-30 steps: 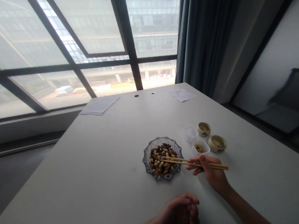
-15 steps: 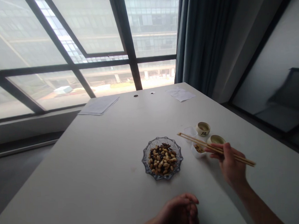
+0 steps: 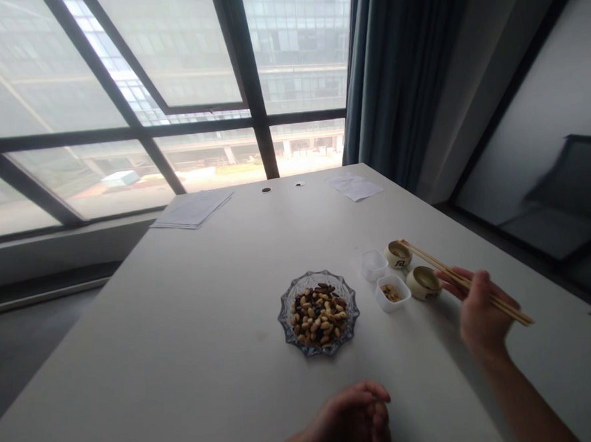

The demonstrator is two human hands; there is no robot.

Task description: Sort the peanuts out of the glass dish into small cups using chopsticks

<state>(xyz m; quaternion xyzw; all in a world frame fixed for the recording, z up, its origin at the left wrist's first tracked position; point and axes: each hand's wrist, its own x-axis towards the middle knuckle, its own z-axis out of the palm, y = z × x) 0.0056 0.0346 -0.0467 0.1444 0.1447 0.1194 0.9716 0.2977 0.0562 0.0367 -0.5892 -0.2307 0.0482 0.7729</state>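
My right hand (image 3: 486, 309) is closed around a pair of chopsticks (image 3: 438, 264), slanting up and left. Their tips are over the rim of the farther beige ceramic cup (image 3: 399, 263); whether they pinch something is too small to tell. A second beige cup (image 3: 424, 292) stands beside my fingers. A clear plastic tub (image 3: 395, 306) holds some light brown nuts, and another clear tub (image 3: 375, 274) sits behind it. Left of them, a scalloped glass bowl (image 3: 282, 315) is filled with mixed peanuts and dark pieces. Near the front edge rests my left hand (image 3: 355, 414), its fingers curled with nothing visible in them.
A stack of paper (image 3: 193, 209) lies at the far left of the white table (image 3: 182, 334), and more sheets (image 3: 356, 186) at the far right. Two small round holes are in the tabletop near the window. A dark curtain (image 3: 401, 74) hangs behind the right corner.
My right hand has moved right with the chopsticks, whose tips went from above the rear tub to the farther cup. My left hand has stayed put.
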